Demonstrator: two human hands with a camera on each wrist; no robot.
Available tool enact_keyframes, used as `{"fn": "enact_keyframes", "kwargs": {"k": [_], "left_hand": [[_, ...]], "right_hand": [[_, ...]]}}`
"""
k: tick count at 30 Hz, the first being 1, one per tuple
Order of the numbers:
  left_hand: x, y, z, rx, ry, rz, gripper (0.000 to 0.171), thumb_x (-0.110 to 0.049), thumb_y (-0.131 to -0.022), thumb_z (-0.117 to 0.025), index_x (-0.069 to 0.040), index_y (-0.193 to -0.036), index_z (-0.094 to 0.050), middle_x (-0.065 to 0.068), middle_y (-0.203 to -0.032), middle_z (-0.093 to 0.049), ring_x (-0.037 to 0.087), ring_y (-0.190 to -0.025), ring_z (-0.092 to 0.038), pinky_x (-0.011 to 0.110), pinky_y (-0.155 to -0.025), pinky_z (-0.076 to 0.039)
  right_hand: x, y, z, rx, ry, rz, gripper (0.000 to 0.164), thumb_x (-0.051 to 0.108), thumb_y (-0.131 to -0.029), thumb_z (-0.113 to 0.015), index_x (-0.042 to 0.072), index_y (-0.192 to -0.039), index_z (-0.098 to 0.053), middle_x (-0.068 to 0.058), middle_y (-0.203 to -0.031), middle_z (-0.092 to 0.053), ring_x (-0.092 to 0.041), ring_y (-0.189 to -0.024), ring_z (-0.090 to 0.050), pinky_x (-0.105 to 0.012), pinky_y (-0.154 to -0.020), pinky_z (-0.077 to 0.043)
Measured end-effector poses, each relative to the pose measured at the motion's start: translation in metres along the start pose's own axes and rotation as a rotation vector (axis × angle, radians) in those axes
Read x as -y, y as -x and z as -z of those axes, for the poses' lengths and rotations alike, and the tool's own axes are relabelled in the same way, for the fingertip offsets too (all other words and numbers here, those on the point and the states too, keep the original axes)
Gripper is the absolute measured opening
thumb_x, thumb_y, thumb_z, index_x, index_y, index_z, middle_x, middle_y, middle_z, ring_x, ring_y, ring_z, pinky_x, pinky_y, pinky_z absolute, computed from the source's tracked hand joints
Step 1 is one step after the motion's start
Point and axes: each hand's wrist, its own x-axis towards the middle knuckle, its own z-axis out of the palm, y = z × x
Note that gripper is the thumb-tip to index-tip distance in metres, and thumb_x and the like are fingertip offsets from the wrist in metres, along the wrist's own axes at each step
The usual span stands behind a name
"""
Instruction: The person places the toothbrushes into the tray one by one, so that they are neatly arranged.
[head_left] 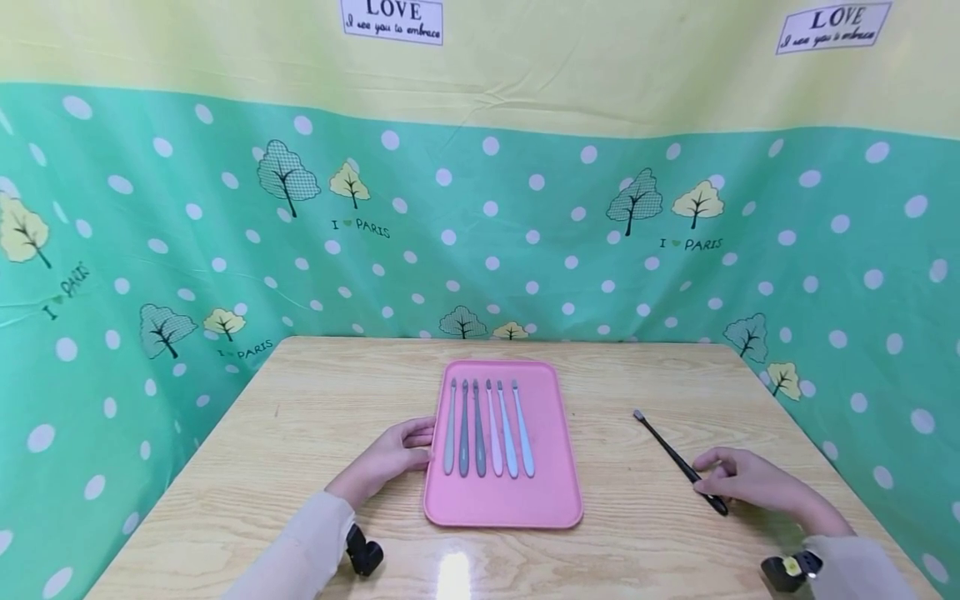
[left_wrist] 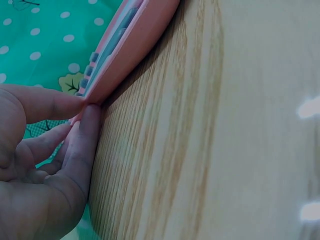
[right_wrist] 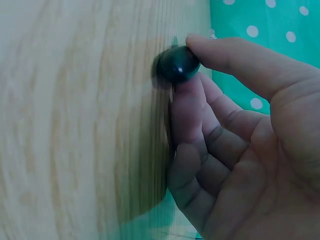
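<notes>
My left hand (head_left: 393, 458) pinches the left rim of a pink tray (head_left: 510, 508) between thumb and fingers; the left wrist view shows the thumb (left_wrist: 55, 102) at the rim's edge. Several slim tools with small tips lie side by side on the tray: grey ones such as this dark grey tool (head_left: 464, 433) at left, a pink tool (head_left: 495, 437), and light blue ones such as this light blue tool (head_left: 522, 433) at right. My right hand (head_left: 750, 479) holds a slim black tool (head_left: 675, 458) near its thick handle end, its grey tip pointing away and left.
The wooden table (head_left: 337, 383) runs back to a green and yellow curtain (head_left: 420, 200) with white dots and printed trees. Both forearms wear light sleeves and a small black wrist camera, such as this left wrist camera (head_left: 363, 550).
</notes>
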Motion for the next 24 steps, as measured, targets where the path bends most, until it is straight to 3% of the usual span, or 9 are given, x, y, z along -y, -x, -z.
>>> {"fn": "enact_keyframes", "kwargs": {"k": [13,24], "left_hand": [[-0.0005,0.0005,-0.0003,-0.009,0.012,0.007,0.063,0.005,-0.091,-0.062,0.006,-0.149,-0.038,0.024,-0.14,-0.052,0.034,-0.124,-0.056,0.037,-0.093,-0.058],[-0.0001,-0.0004,0.0007,0.006,0.007,0.014,0.064,0.003,-0.093,-0.062,0.004,-0.151,-0.036,0.022,-0.141,-0.051,0.034,-0.126,-0.055,0.034,-0.094,-0.058]], "right_hand": [[0.0013,-0.0051,-0.0028,0.047,-0.012,-0.028,0.029,0.017,-0.095,-0.065,-0.006,-0.111,-0.06,-0.005,-0.075,-0.056,-0.017,-0.065,-0.055,-0.026,-0.054,-0.051],[0.0083,-0.0081,-0.0081,0.011,0.007,-0.032,0.027,0.017,-0.095,-0.066,-0.005,-0.109,-0.059,-0.005,-0.076,-0.055,-0.016,-0.062,-0.053,-0.025,-0.051,-0.049]]}}
